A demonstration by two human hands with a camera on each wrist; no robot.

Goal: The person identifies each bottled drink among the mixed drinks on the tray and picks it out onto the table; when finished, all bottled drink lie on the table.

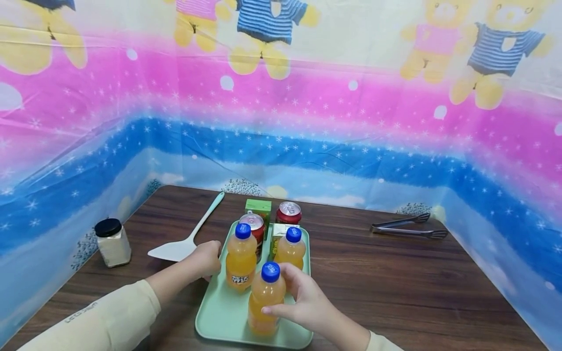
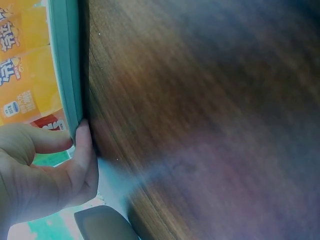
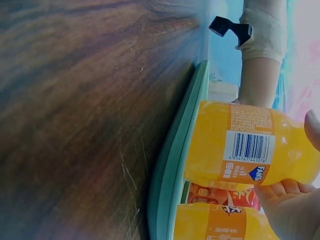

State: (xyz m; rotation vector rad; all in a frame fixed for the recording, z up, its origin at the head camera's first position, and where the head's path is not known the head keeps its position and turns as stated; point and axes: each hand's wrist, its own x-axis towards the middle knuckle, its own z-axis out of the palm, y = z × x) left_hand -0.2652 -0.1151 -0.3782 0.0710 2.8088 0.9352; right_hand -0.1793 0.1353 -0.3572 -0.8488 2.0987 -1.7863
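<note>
My right hand (image 1: 307, 300) grips a bottle of orange soda (image 1: 265, 304) with a blue cap, above the near part of a green tray (image 1: 215, 319). In the right wrist view the bottle's barcode label (image 3: 248, 146) shows; whether its base touches the tray I cannot tell. At the tray's left side, my left hand (image 2: 55, 170) pinches the rim between thumb and fingers. Two more orange soda bottles, one on the left (image 1: 240, 261) and one on the right (image 1: 291, 253), stand upright on the tray. Behind them are a red can (image 1: 254, 223) and a partly hidden carton (image 1: 281, 230).
Farther back are a green carton (image 1: 259, 207) and another red can (image 1: 289, 214). A white spatula (image 1: 180, 248) with a pale green handle lies left of the tray, near a black-lidded jar (image 1: 113, 243). Metal tongs (image 1: 408, 229) lie at the back right. A printed curtain (image 1: 329, 126) surrounds the table.
</note>
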